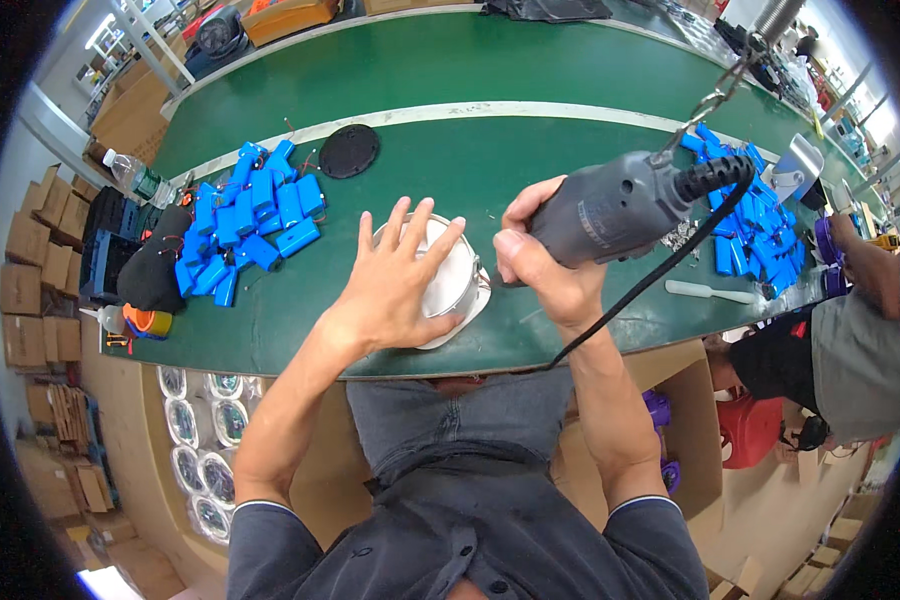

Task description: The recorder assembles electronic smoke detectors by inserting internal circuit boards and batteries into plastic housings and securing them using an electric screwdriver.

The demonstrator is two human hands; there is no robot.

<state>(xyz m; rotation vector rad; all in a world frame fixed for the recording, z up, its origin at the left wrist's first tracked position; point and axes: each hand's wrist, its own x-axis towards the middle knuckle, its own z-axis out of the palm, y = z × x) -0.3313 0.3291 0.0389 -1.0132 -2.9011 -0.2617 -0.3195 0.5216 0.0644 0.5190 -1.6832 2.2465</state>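
Note:
A round white plastic housing (450,285) with a raised rim lies on the green table near its front edge. Over its left side my left hand (395,285) is spread, fingers stretched across the top and thumb toward the near side. My right hand (555,265) is closed around a dark grey electric screwdriver (610,210), just right of the housing. The tool is tilted, with a black cable trailing from its back end. Its tip is hidden behind my right hand. Small wires show at the housing's right edge.
Blue wrapped battery packs (245,220) are heaped at the left, with another blue heap (745,220) at the right. A black disc (350,151) lies behind. A spring (775,18) suspends the screwdriver. A white plastic tool (710,292) and a co-worker's arm (870,260) are at the right.

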